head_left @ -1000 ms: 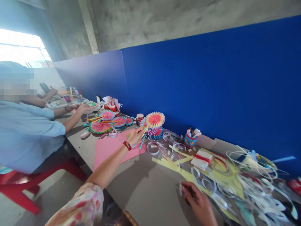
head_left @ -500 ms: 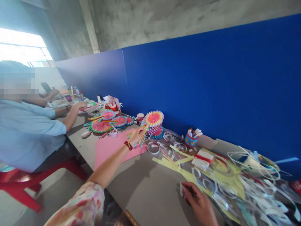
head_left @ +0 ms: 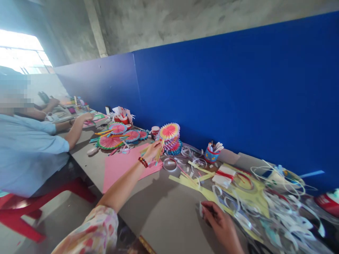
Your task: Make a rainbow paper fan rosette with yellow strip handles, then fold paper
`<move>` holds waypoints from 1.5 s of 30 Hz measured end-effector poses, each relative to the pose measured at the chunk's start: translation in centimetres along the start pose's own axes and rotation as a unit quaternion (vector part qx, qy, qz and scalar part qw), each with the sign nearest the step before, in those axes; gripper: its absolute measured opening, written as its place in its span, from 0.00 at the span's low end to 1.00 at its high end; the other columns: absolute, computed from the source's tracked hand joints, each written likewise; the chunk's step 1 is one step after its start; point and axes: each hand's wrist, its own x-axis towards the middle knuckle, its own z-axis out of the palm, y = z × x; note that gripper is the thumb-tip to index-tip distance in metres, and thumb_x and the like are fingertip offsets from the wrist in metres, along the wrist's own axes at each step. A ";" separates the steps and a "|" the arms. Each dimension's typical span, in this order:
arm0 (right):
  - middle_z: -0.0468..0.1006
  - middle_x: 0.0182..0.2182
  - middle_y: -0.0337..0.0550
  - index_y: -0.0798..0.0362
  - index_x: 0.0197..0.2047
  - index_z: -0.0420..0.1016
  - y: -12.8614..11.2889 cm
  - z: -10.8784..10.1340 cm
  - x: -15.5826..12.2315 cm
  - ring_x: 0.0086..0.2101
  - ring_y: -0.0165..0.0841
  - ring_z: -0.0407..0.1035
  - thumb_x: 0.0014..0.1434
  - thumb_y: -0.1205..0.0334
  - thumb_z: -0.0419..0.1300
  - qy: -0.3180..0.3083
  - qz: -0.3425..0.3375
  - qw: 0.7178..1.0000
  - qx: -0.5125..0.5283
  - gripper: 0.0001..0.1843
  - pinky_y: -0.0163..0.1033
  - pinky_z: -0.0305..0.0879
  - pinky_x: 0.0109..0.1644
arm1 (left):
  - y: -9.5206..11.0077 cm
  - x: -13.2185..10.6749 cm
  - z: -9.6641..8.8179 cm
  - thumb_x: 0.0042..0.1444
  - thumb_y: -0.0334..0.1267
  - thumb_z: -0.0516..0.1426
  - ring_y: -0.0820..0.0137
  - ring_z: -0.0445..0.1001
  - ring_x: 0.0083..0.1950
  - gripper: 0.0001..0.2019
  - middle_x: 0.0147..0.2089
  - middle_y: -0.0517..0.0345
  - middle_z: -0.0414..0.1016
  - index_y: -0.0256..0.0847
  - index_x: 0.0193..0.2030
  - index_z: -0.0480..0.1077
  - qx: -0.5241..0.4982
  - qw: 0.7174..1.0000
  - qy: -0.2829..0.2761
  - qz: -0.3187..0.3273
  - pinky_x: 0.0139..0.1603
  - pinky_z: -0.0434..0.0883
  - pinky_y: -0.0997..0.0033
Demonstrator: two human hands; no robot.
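My left hand (head_left: pixel 153 150) stretches across the table, its fingers closed at the stick handles of a round pleated paper fan (head_left: pixel 169 131). That fan is pink in the middle with yellow and lilac toward its edge, and it sits on top of a pile of fans (head_left: pixel 174 148). My fingers partly hide the handles. Nearer to me, my right hand (head_left: pixel 218 220) pinches a small white strip (head_left: pixel 201 209) between thumb and fingers above the grey table. Beneath my left wrist lie pink paper sheets (head_left: pixel 116 169).
Several more pleated fans (head_left: pixel 109 141) lie to the left, near a co-worker in a light blue shirt (head_left: pixel 31 151). A pen cup (head_left: pixel 212 154) stands by the blue partition (head_left: pixel 225 88). Yellow strips (head_left: pixel 185 181) and curled white paper scraps (head_left: pixel 286 218) cover the right side.
The view has turned slightly to the right. My left hand stays at the fan's handles, and my right hand still pinches the white strip.
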 end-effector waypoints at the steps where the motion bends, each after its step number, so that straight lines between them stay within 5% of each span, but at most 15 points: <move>1: 0.76 0.24 0.43 0.53 0.37 0.77 -0.1 0.0 0.0 0.25 0.35 0.70 0.52 0.35 0.61 0.000 0.002 1.000 0.002 0.27 0.36 0.69 0.28 | 0.0 -0.1 0.1 0.65 0.42 0.57 0.63 0.75 0.49 0.17 0.54 0.49 0.72 0.37 0.56 0.68 -0.004 1.000 -0.001 0.002 0.48 0.75 0.56; 11: 0.75 0.23 0.42 0.53 0.37 0.77 -0.6 0.0 -0.1 0.24 0.35 0.70 0.52 0.35 0.60 -0.001 0.010 1.000 0.004 0.27 0.37 0.68 0.29 | 1.8 -2.0 2.5 0.64 0.47 0.54 0.72 0.71 0.31 0.13 0.30 0.60 0.71 0.38 0.42 0.68 -0.015 0.993 0.031 0.109 0.34 0.70 0.72; 17: 0.75 0.24 0.42 0.53 0.36 0.77 -0.5 0.1 -0.1 0.24 0.34 0.69 0.52 0.38 0.61 0.001 0.007 1.000 0.012 0.25 0.36 0.68 0.28 | 3.2 -3.8 4.1 0.62 0.49 0.54 0.70 0.72 0.32 0.14 0.32 0.59 0.72 0.40 0.46 0.65 -0.003 0.989 0.018 0.150 0.34 0.69 0.72; 29: 0.80 0.29 0.47 0.53 0.39 0.77 -0.4 -0.2 -0.3 0.27 0.38 0.72 0.54 0.42 0.60 0.007 -0.014 1.000 -0.017 0.23 0.39 0.70 0.33 | 3.4 -10.6 10.3 0.60 0.50 0.58 0.66 0.76 0.37 0.16 0.35 0.53 0.77 0.39 0.44 0.69 -0.051 0.976 -0.171 0.127 0.38 0.72 0.69; 45: 0.78 0.30 0.43 0.52 0.38 0.75 -1.6 0.3 -1.1 0.31 0.35 0.72 0.66 0.51 0.53 0.014 -0.095 0.991 -0.095 0.15 0.36 0.66 0.36 | 1.7 -12.9 12.1 0.57 0.48 0.62 0.69 0.73 0.35 0.14 0.36 0.54 0.77 0.39 0.42 0.71 -0.152 0.970 -0.178 0.059 0.37 0.69 0.71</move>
